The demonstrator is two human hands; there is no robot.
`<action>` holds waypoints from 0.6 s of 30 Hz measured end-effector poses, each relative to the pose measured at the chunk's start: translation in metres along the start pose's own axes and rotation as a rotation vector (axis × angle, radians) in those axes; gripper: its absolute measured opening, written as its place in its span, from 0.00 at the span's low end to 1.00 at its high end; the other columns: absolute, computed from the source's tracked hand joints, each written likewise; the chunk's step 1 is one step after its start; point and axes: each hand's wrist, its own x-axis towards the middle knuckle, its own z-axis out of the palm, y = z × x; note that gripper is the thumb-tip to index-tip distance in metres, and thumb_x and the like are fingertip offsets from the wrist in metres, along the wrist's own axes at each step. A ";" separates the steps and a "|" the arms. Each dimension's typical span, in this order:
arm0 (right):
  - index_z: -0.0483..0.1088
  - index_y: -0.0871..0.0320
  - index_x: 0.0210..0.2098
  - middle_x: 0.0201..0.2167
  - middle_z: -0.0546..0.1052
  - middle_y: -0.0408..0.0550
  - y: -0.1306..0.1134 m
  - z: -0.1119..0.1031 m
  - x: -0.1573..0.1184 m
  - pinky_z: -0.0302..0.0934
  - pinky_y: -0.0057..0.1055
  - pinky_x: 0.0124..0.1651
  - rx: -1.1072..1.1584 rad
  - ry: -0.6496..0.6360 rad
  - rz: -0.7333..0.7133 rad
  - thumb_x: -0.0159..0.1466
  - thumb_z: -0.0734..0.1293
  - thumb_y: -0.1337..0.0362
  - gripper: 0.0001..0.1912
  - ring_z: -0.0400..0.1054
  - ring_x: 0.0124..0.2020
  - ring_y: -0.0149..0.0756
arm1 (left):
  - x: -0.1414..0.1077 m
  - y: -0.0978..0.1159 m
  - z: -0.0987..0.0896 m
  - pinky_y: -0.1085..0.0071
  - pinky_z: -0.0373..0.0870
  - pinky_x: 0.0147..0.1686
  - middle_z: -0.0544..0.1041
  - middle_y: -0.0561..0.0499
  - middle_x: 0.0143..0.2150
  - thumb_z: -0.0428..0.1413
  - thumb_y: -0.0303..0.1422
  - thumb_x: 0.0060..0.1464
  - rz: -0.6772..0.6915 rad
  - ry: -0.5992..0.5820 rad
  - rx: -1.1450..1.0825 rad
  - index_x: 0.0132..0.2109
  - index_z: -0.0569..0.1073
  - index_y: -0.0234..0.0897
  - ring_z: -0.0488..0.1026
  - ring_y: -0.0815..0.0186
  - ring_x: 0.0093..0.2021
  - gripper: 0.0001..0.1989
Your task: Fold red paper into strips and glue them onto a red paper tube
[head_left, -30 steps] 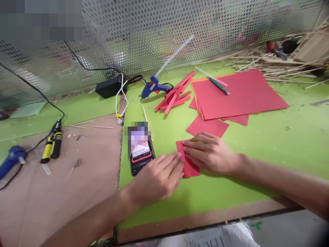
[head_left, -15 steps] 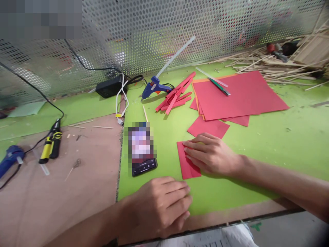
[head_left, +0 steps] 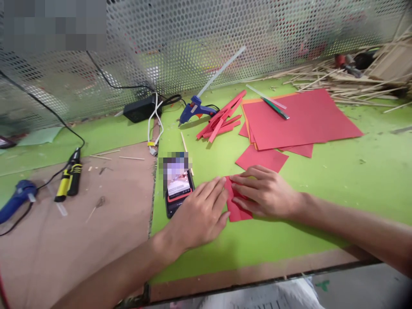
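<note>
A folded piece of red paper [head_left: 240, 213] lies flat on the green table, with crease lines running along it. My right hand [head_left: 267, 193] rests on its right part, fingers stretched out over the paper. At its left edge is my left hand [head_left: 202, 210], fingers extended and fingertips at the paper's upper left edge. Just left of that hand lies a phone [head_left: 170, 209] with its screen lit. Another red paper piece [head_left: 262, 159] sits right above my right hand.
Red sheets [head_left: 302, 122] bear a green-handled cutter [head_left: 275, 107]. Rolled red strips [head_left: 222, 118] lie beside a blue glue gun [head_left: 196, 109]. Thin wooden sticks [head_left: 318, 75] pile up at the back right. Yellow-black pliers [head_left: 69, 178] and another blue glue gun [head_left: 19, 197] lie left.
My left hand has moved up and away from the table's front edge to the left edge of the folded red paper. My right hand has stayed on the paper.
</note>
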 end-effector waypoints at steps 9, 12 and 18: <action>0.79 0.59 0.41 0.45 0.86 0.53 0.001 0.001 0.000 0.73 0.43 0.45 -0.054 0.014 -0.008 0.73 0.68 0.62 0.09 0.77 0.41 0.45 | -0.004 0.000 -0.002 0.52 0.77 0.58 0.80 0.27 0.59 0.52 0.33 0.69 0.127 0.079 0.079 0.57 0.76 0.21 0.79 0.44 0.60 0.19; 0.79 0.61 0.42 0.45 0.86 0.55 0.001 0.001 0.000 0.73 0.44 0.45 -0.049 0.020 -0.013 0.72 0.68 0.63 0.09 0.78 0.41 0.45 | -0.005 0.000 -0.002 0.52 0.76 0.58 0.79 0.27 0.60 0.51 0.33 0.69 0.127 0.071 0.072 0.58 0.76 0.21 0.78 0.44 0.60 0.19; 0.79 0.59 0.42 0.43 0.86 0.53 0.000 0.001 0.000 0.72 0.43 0.46 -0.034 0.004 -0.019 0.73 0.68 0.63 0.08 0.77 0.42 0.45 | 0.000 0.000 0.001 0.49 0.71 0.64 0.73 0.24 0.66 0.49 0.40 0.72 0.013 -0.024 0.043 0.64 0.71 0.17 0.72 0.40 0.67 0.28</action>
